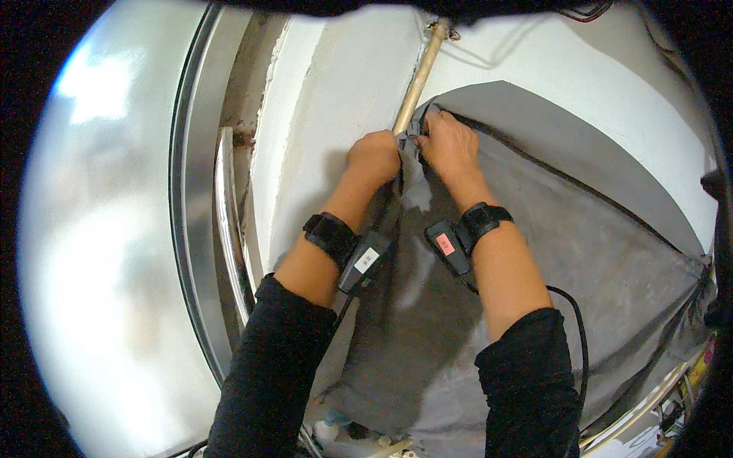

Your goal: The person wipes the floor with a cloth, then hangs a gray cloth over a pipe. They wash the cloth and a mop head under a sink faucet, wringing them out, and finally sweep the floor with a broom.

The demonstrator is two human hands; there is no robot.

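A large grey fabric sheet [538, 229] hangs before me with a dark seam or cord along its upper part. My left hand [375, 153] is closed at the sheet's upper left corner, its fingertips hidden from view. Just to the right, my right hand [449, 140] pinches the gathered fabric of that corner, thumb and fingers bent inward. Between the two hands lies a small bunched piece of grey cloth [409, 134], which may be a knot or tie. Directly behind it, a tan pole [422, 80] runs up along the wall.
A shiny metal door or panel [109, 229] with a dark edge seal fills the left side. Beside it stands a chrome bar [229, 212]. The white wall [349, 74] is behind. Black wrist straps carry small devices and a cable [581, 338]. Assorted items [366, 435] sit low down.
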